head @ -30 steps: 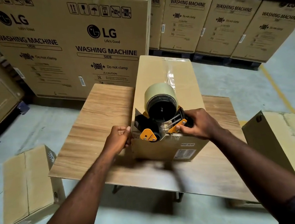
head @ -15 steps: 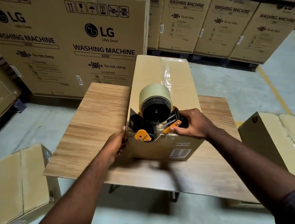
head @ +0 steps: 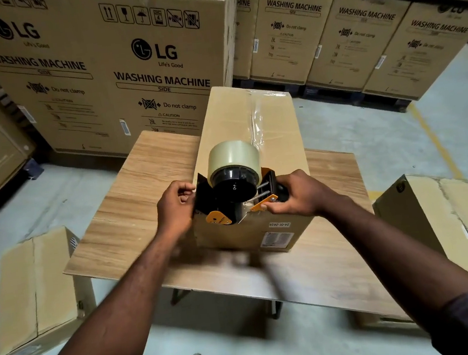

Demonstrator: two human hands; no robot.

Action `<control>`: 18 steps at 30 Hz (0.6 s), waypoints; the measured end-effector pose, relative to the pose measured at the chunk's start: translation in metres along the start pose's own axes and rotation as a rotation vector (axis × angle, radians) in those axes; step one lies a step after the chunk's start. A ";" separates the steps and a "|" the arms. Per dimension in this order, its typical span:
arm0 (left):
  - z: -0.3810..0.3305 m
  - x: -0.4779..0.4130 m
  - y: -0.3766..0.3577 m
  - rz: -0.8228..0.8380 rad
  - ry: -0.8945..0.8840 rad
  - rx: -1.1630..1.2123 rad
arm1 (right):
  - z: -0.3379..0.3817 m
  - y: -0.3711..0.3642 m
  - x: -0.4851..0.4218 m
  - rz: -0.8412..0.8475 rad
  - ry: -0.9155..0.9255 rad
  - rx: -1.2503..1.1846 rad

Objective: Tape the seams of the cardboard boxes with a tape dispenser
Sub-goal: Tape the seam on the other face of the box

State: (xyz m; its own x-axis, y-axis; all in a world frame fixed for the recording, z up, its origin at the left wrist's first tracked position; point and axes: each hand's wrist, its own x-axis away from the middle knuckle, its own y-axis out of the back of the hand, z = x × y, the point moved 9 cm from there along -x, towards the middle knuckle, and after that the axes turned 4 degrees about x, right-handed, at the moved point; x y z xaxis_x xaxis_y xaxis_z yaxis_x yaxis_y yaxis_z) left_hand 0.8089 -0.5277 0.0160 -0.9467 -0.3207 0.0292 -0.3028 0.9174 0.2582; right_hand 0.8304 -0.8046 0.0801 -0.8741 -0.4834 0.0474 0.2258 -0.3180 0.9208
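On the wooden table (head: 131, 206) stands a long cardboard box (head: 278, 143), with a shiny strip of clear tape (head: 255, 122) running along its top seam. At the box's near edge sits the tape dispenser (head: 234, 194), roll upward. The right hand (head: 299, 196) grips its handle. The left hand (head: 175, 210) curls at the box's near left corner, touching the dispenser; what it grips, I cannot tell.

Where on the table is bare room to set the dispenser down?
Widest: bare wood on the table left of the box. A strip runs between box and near edge; right of the box is narrower. Crowded: the box's near end, where left hand and right hand hold the tape dispenser.
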 end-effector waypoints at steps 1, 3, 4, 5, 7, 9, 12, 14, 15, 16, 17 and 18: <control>-0.002 0.001 0.001 -0.008 -0.012 -0.031 | -0.006 0.005 0.003 0.005 -0.009 0.015; -0.005 0.002 0.002 -0.024 -0.019 -0.083 | -0.027 0.015 0.014 0.011 -0.038 0.040; -0.006 0.002 0.002 -0.032 -0.025 -0.104 | -0.039 0.021 0.022 0.012 -0.050 0.038; -0.009 0.003 0.002 -0.040 -0.042 -0.124 | -0.049 0.024 0.030 0.010 -0.053 0.028; -0.021 0.009 0.000 -0.065 -0.123 -0.225 | -0.062 0.026 0.044 0.002 -0.050 0.000; -0.044 0.024 -0.012 -0.079 -0.281 -0.433 | -0.067 0.021 0.051 -0.003 -0.047 -0.049; -0.066 0.053 -0.055 0.113 -0.449 -0.547 | -0.070 0.014 0.049 -0.035 -0.026 -0.102; -0.058 0.076 -0.087 0.333 -0.424 -0.671 | -0.073 0.012 0.049 -0.049 -0.004 -0.112; -0.054 0.084 -0.095 0.387 -0.437 -0.778 | -0.074 0.011 0.049 -0.056 0.005 -0.112; -0.049 0.089 -0.098 0.414 -0.453 -0.853 | -0.075 0.010 0.050 -0.067 0.013 -0.115; -0.047 0.090 -0.099 0.425 -0.458 -0.889 | -0.075 0.011 0.051 -0.084 0.020 -0.121; -0.045 0.088 -0.097 0.427 -0.449 -0.904 | -0.075 0.012 0.052 -0.102 0.023 -0.126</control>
State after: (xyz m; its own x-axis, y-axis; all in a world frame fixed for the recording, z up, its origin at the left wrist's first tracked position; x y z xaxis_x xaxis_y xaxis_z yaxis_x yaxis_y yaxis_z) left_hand 0.7600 -0.6559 0.0364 -0.9637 0.2660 -0.0224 0.0782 0.3616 0.9290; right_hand 0.8198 -0.8948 0.0647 -0.8857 -0.4612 -0.0535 0.1901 -0.4653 0.8645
